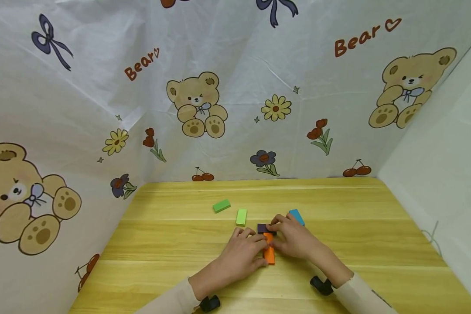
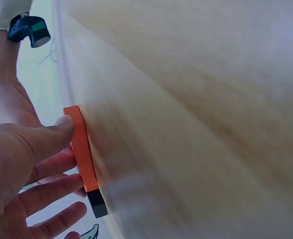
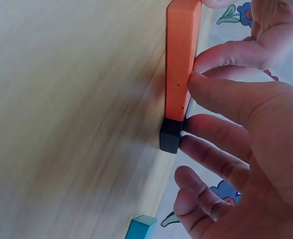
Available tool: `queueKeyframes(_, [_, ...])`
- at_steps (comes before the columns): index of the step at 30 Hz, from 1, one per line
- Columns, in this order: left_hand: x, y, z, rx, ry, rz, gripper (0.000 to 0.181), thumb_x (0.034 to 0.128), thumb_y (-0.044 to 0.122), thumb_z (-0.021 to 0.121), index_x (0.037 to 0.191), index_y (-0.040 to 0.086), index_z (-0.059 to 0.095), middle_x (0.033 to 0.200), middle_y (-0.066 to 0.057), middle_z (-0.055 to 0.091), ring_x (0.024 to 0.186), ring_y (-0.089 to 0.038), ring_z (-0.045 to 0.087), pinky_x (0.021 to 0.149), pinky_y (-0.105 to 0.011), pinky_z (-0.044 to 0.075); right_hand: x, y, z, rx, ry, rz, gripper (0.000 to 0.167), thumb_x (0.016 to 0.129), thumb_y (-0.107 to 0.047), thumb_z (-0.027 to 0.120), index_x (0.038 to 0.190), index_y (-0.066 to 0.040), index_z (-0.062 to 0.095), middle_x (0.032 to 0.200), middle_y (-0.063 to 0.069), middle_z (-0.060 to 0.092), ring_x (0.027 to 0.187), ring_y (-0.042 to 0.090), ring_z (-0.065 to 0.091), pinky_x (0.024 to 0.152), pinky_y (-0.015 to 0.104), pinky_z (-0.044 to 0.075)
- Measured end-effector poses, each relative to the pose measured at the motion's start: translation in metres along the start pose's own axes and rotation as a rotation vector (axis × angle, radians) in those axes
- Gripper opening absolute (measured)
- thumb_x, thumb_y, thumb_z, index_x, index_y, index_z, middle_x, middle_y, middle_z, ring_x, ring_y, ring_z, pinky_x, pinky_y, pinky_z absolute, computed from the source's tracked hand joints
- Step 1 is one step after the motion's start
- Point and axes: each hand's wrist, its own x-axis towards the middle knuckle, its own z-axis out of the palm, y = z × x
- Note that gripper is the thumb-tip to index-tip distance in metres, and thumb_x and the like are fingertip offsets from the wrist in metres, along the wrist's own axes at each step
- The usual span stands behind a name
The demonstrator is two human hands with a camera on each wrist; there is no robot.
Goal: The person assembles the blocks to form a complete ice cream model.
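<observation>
From where I stand, the orange block (image 1: 269, 254) lies flat on the wooden bench (image 1: 168, 240), pointing away from the person, its far end seeming to meet the black block (image 1: 261, 228), which lies crosswise. The left hand (image 1: 241, 256) looks to have its grip clamped on the orange block, thumb on the near part and index finger just over the top. The right hand (image 1: 294, 237) has its thumb against the orange block's right upper edge and two fingertips on the black block; I can't tell whether that grip is squeezing or merely resting there. I'd take the orange block for light, stiff and not at all fragile, with smooth faces that could slide a little on the wood. The long sides look the best place to take hold, thumb opposite finger, well back from the join, since a push there might skew the black block. Its edges look fairly crisp and should give the fingertips some purchase. Beyond the hands, the green block (image 1: 221, 206) and lime block (image 1: 241, 216) sit to the left, and the blue block (image 1: 297, 216) is close by the right hand, so there's less room that way; sideways to the left, and nearer the person, I see more. The bench's back edge, against the printed cloth (image 1: 235, 152), is well apart from the work.
</observation>
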Motion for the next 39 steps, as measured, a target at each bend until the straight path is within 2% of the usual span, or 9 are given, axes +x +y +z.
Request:
queueKeyframes(6, [-0.001, 0.001, 0.000, -0.002, 0.005, -0.006, 0.037, 0.0945, 0.058, 0.076, 0.124, 0.035, 0.077, 0.136, 0.014, 0.073, 0.124, -0.015, 0.059, 0.103, -0.041, 0.042, -0.002, -0.003, 0.002, -0.029, 0.005, 0.024, 0.035, 0.097, -0.027, 0.083, 0.128, -0.011, 0.081, 0.125, 0.000, 0.073, 0.095, 0.013, 0.045, 0.080, 0.028, 0.048])
queueKeyframes(12, [0.000, 0.000, -0.001, 0.004, 0.011, -0.007, 0.038, 0.0944, 0.059, 0.076, 0.124, 0.035, 0.077, 0.135, 0.014, 0.073, 0.123, -0.015, 0.058, 0.102, -0.040, 0.042, -0.003, -0.006, 0.001, -0.048, 0.020, 0.023, 0.034, 0.096, -0.024, 0.084, 0.126, -0.010, 0.081, 0.117, 0.001, 0.072, 0.093, 0.014, 0.045, 0.079, 0.029, 0.049])
queueKeyframes(18, [0.005, -0.012, -0.006, -0.102, -0.053, -0.014, 0.039, 0.0997, 0.059, 0.070, 0.129, 0.034, 0.076, 0.139, 0.013, 0.071, 0.128, -0.014, 0.058, 0.109, -0.044, 0.045, -0.002, -0.007, 0.000, -0.063, 0.029, 0.025, 0.033, 0.095, -0.024, 0.084, 0.125, -0.011, 0.082, 0.111, -0.001, 0.071, 0.090, 0.013, 0.045, 0.076, 0.027, 0.048])
queueKeyframes(20, [0.007, -0.021, -0.009, -0.129, -0.061, -0.041, 0.037, 0.1025, 0.056, 0.068, 0.131, 0.033, 0.076, 0.139, 0.012, 0.071, 0.127, -0.014, 0.058, 0.107, -0.042, 0.047, -0.002, -0.006, 0.000, -0.065, 0.029, 0.023, 0.033, 0.095, -0.025, 0.085, 0.125, -0.012, 0.082, 0.111, -0.001, 0.071, 0.089, 0.013, 0.045, 0.075, 0.027, 0.047])
queueKeyframes(22, [0.010, -0.031, -0.009, -0.130, -0.043, -0.079, 0.032, 0.1044, 0.050, 0.068, 0.129, 0.031, 0.076, 0.136, 0.010, 0.072, 0.122, -0.015, 0.059, 0.103, -0.040, 0.050, -0.003, -0.006, 0.000, -0.065, 0.028, 0.026, 0.034, 0.094, -0.025, 0.085, 0.125, -0.012, 0.082, 0.111, -0.001, 0.071, 0.088, 0.013, 0.044, 0.073, 0.026, 0.045])
queueKeyframes(26, [0.013, -0.054, -0.007, -0.101, 0.054, -0.185, 0.022, 0.1033, 0.036, 0.074, 0.122, 0.026, 0.078, 0.121, 0.006, 0.074, 0.104, -0.015, 0.059, 0.088, -0.033, 0.051, -0.003, -0.006, 0.001, -0.069, 0.037, 0.021, 0.036, 0.092, -0.027, 0.087, 0.125, -0.013, 0.082, 0.111, -0.001, 0.072, 0.086, 0.013, 0.044, 0.072, 0.026, 0.042])
queueKeyframes(29, [0.014, -0.066, -0.006, -0.084, 0.116, -0.267, 0.023, 0.0998, 0.035, 0.079, 0.119, 0.022, 0.079, 0.111, 0.003, 0.072, 0.094, -0.016, 0.058, 0.076, -0.031, 0.051, -0.003, -0.006, 0.002, -0.075, 0.043, 0.008, 0.035, 0.091, -0.029, 0.088, 0.123, -0.014, 0.083, 0.110, -0.002, 0.072, 0.085, 0.012, 0.044, 0.072, 0.026, 0.042])
queueKeyframes(33, [0.015, -0.071, -0.005, -0.064, 0.156, -0.340, 0.031, 0.0965, 0.042, 0.082, 0.118, 0.019, 0.079, 0.105, 0.001, 0.072, 0.089, -0.019, 0.060, 0.069, -0.032, 0.051, -0.002, -0.006, 0.003, -0.082, 0.042, 0.018, 0.035, 0.090, -0.030, 0.089, 0.121, -0.016, 0.084, 0.108, -0.004, 0.072, 0.084, 0.011, 0.045, 0.073, 0.027, 0.043])
queueKeyframes(39, [0.021, -0.073, -0.001, -0.022, 0.170, -0.386, 0.034, 0.0932, 0.048, 0.083, 0.113, 0.021, 0.077, 0.095, 0.004, 0.071, 0.089, -0.020, 0.066, 0.067, -0.038, 0.056, -0.002, -0.005, 0.002, -0.082, 0.047, 0.035, 0.035, 0.090, -0.031, 0.089, 0.122, -0.018, 0.084, 0.109, -0.006, 0.072, 0.085, 0.010, 0.046, 0.074, 0.027, 0.043])
